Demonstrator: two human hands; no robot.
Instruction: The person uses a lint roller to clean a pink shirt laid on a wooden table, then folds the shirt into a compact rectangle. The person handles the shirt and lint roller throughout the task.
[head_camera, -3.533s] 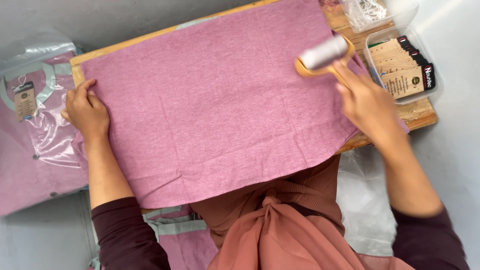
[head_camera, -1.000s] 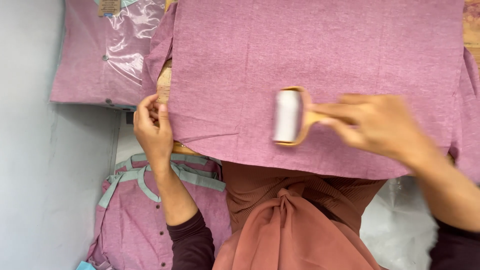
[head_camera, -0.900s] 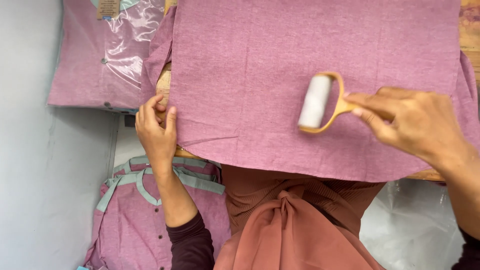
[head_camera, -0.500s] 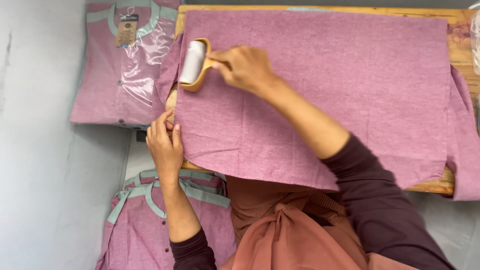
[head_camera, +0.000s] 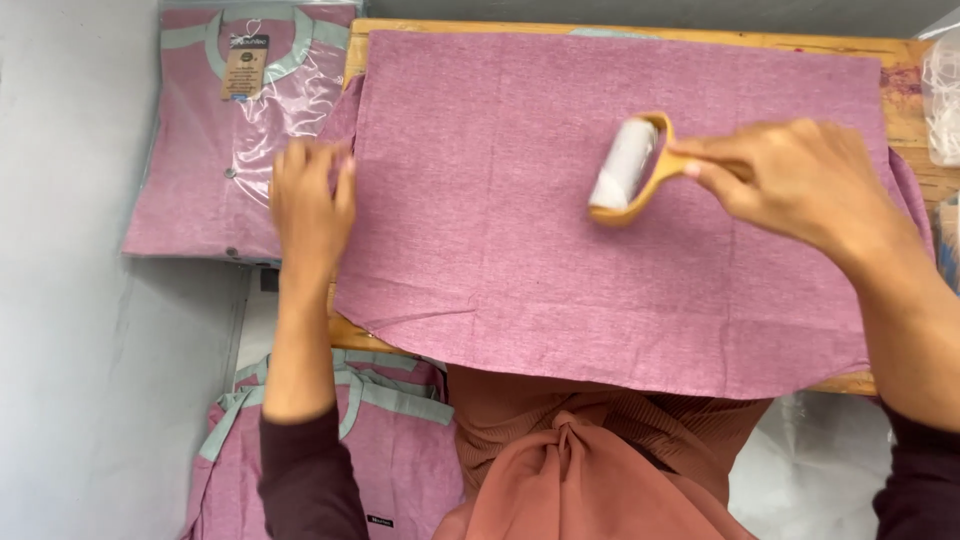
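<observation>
Nearest, low at left, folded pink shirts with pale green trim (head_camera: 385, 440). Above, pink fabric (head_camera: 560, 250) spread flat over a wooden table (head_camera: 905, 85). Left hand (head_camera: 312, 205) pressed flat, fingers extended, on the fabric's left edge. Right hand (head_camera: 800, 180) closed around the wooden handle of a white lint roller (head_camera: 625, 165) resting on the fabric's upper middle. Farthest, top left, bagged pink shirt (head_camera: 230, 130).

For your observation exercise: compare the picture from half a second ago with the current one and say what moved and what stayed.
The right hand has carried the lint roller from the cloth's left edge back toward the right, over the middle of the pink cloth. The left hand has shifted slightly up the left edge. The roller stays gripped, the cloth stays spread on the wooden board, and the bagged shirt is unmoved.
</observation>
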